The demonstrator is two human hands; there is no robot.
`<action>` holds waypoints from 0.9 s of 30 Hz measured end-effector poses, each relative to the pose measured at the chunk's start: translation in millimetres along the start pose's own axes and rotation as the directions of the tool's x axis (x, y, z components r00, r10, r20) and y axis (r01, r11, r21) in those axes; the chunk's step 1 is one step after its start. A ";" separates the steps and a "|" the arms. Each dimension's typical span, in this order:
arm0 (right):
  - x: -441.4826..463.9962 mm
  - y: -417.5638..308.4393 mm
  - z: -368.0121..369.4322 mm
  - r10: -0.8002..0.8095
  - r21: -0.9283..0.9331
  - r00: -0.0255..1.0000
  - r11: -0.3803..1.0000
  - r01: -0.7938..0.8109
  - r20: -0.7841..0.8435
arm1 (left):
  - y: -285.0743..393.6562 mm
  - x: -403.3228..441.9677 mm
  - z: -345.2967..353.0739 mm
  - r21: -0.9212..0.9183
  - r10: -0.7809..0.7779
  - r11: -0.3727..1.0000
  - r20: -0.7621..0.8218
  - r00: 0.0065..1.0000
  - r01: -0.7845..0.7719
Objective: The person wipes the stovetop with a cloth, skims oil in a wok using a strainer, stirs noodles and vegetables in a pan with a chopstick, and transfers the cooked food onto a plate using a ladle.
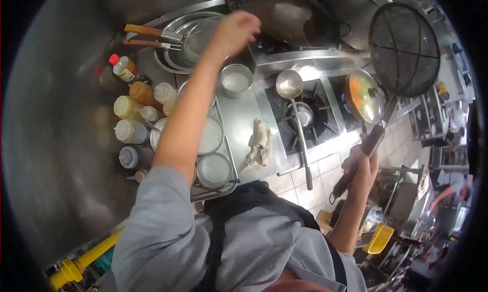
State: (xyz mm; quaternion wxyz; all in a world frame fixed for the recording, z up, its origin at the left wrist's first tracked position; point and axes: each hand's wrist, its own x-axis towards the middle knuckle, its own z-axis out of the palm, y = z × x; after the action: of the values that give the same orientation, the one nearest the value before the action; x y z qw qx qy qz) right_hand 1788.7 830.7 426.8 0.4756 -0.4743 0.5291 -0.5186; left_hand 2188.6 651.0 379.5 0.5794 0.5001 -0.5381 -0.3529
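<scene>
one ladle, one black strainer, one cloth, one red-capped bottle

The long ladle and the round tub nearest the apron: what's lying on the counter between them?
A crumpled cloth lies on the steel counter between the ladle and that tub, in the head view.
</scene>
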 end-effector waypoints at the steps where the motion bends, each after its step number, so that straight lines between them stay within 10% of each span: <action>1: -0.9 1.5 -8.9 -0.017 0.024 1.000 1.000 0.017 -0.012 | 10.9 -25.1 28.3 0.076 -0.011 0.997 0.110 0.994 0.003; 6: -15.7 27.5 -68.8 -0.014 -0.078 0.992 0.997 0.004 -0.127 | 6.1 -152.1 135.0 0.429 -0.166 0.902 0.436 0.885 -0.042; 9: -50.2 40.4 -112.7 -0.004 -0.109 0.991 0.994 -0.011 -0.136 | -52.2 -221.9 168.4 0.761 -0.307 0.610 0.486 0.818 -0.222; 11: -71.5 51.6 -142.7 0.024 -0.100 0.988 0.994 -0.039 -0.150 | -97.9 -249.7 163.3 0.854 -0.429 0.157 0.512 0.744 -0.497; 13: -88.6 56.6 -171.6 0.041 -0.092 0.984 0.994 -0.058 -0.171 | -137.7 -249.2 142.1 0.895 -0.354 0.023 0.424 0.833 -0.446; 15: -105.5 61.0 -197.1 0.071 -0.124 0.972 0.987 -0.101 -0.224 | -136.2 -243.6 125.8 0.927 0.046 -0.175 0.344 0.938 -0.332; 20: -133.9 65.6 -244.9 0.077 -0.110 0.951 0.987 -0.115 -0.300 | -61.4 -258.5 225.8 0.900 -0.533 0.413 0.362 0.765 -0.139; 23: -146.7 61.9 -260.4 0.050 -0.041 0.922 0.997 -0.071 -0.383 | -137.5 -324.1 300.2 0.802 -0.803 0.567 0.485 0.347 0.189; 26: -157.6 61.9 -279.3 0.007 -0.016 0.916 1.000 -0.015 -0.400 | -163.3 -386.9 372.0 0.242 -0.845 0.520 0.287 0.452 0.819; 27: -161.2 61.4 -284.9 0.015 -0.011 0.906 1.000 -0.022 -0.422 | -160.9 -381.2 381.4 0.245 -0.839 0.528 0.297 0.456 0.813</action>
State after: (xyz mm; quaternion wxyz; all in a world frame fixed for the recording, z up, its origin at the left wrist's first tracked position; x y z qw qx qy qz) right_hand 1520.4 1019.7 370.0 0.3511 -0.3496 0.6279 -0.6002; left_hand 1771.5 895.6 91.6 0.2019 0.6385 -0.3405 -0.6601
